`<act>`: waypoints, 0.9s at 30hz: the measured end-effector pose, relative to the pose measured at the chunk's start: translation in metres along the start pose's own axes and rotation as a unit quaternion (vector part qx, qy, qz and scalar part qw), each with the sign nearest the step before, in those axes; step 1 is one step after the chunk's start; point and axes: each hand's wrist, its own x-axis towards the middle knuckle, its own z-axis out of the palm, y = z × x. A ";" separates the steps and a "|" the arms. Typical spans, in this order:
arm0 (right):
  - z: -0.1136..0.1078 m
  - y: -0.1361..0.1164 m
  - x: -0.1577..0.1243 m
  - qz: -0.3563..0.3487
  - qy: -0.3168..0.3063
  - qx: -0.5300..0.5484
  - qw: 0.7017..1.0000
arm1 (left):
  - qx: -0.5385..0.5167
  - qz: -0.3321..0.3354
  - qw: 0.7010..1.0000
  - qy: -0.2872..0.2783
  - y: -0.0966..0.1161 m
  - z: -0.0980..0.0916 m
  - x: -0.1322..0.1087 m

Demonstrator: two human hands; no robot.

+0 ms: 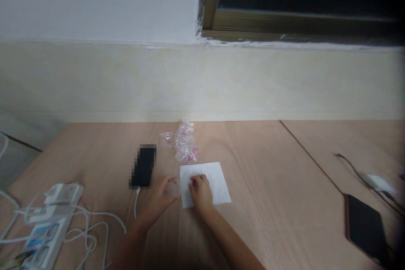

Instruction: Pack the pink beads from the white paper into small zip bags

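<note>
In the head view, the only one, the left hand (161, 193) is half curled, its thumb and fingers parted around a small clear plastic bag (173, 189) at the left edge of a white paper sheet (221, 192). The right hand (202, 195) rests over the sheet, fingers bent and tips drawn together near a tiny dark-red piece (194, 183); whether they actually grip it is too small to tell. The piece lies above the paper's left half, the bag just beside it.

The step in hand looks like passing small pieces between paper and bag, though the direction cannot be told. The next move seems to call for a fine fingertip pinch on the right and a steady bag mouth on the left.

Counted: two hands, one sheet, one bag in the left hand, one zip bag (166, 139) set apart beyond it, and beside that an overlapping pile of zip bags (184, 140), several, not countable; pink bits show in the nearest. There is one black smartphone (144, 168) left of the hands, one power strip (52, 230) with tangled white cables, and one dark flat device (365, 228) far right.
</note>
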 end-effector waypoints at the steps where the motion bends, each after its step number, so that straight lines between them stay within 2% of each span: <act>1: -0.001 0.000 0.000 0.001 -0.001 -0.012 1.000 | 0.001 0.003 1.000 0.007 0.004 -0.001 0.001; 7: -0.007 0.002 0.008 -0.006 -0.002 -0.051 0.999 | -0.026 0.050 0.998 0.014 0.026 -0.005 0.009; 13: -0.012 0.001 0.015 0.022 -0.002 -0.035 0.999 | -0.023 0.077 0.996 0.026 0.036 -0.008 0.014; 22: -0.023 0.000 0.018 0.040 0.009 0.025 0.999 | -0.019 0.077 0.997 0.018 0.038 -0.007 0.010; 27: -0.047 -0.029 0.010 0.019 0.042 0.147 0.988 | -0.020 0.070 0.997 0.019 0.025 0.003 0.011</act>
